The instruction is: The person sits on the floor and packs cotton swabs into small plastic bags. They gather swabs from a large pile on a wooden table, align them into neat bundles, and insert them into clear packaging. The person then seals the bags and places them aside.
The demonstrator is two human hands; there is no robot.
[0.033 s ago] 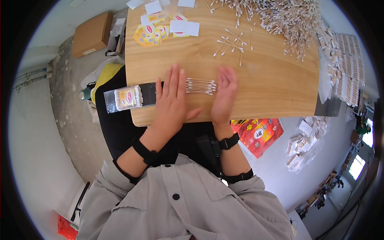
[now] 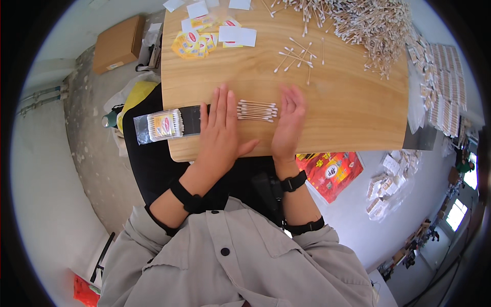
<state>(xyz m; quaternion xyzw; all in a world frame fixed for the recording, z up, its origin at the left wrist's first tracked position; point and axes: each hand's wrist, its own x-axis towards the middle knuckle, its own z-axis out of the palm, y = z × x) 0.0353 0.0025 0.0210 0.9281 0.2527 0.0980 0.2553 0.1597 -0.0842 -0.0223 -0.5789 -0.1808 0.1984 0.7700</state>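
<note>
A small row of cotton swabs (image 2: pixel 257 110) lies side by side on the wooden table, between my two hands. My left hand (image 2: pixel 220 120) is laid flat at the row's left ends, fingers stretched out and thumb apart. Beneath or beside its fingers runs a dark flat strip (image 2: pixel 192 120). At the row's right ends my right hand (image 2: pixel 289 123) stands on its edge, palm toward the swabs, fingers extended and slightly curved. Neither hand grips anything. Left of the strip, a clear packet of cotton swabs (image 2: pixel 164 125) with a yellow and white label juts past the table edge.
Loose cotton swabs (image 2: pixel 296 57) lie crossed beyond my right hand, below a large swab heap (image 2: pixel 373 30). Yellow labels and white cards (image 2: pixel 238 36) are scattered at the far left. Packed swabs (image 2: pixel 445 87) stand at the right. A red printed bag (image 2: pixel 332 174) is below the table's front edge.
</note>
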